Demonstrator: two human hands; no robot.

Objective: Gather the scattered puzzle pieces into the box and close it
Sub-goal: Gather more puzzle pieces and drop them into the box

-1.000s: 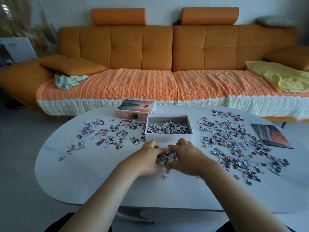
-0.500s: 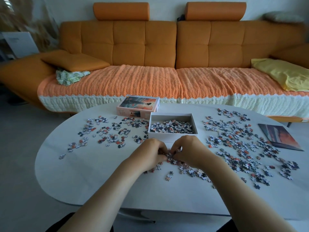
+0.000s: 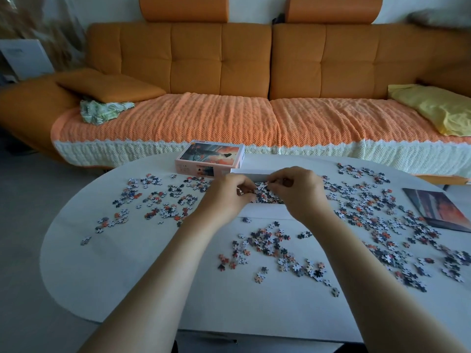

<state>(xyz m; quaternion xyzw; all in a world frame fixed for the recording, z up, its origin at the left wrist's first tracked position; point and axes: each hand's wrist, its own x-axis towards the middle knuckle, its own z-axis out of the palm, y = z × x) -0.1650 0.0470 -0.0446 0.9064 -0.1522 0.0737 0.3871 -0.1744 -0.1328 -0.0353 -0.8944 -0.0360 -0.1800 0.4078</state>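
**A:** Both hands just came up off the counter. The left hand and right hand are now over the box near the far edge, fingers curled round a clump of puzzle pieces.

**B:** So another load's going in. Plenty still scattered left, right and by the near edge, though. The lid waits behind the box, with an orange sofa beyond.

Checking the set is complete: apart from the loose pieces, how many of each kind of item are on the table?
Box base: 1
Box lid: 1
Picture sheet: 1
Total: 3
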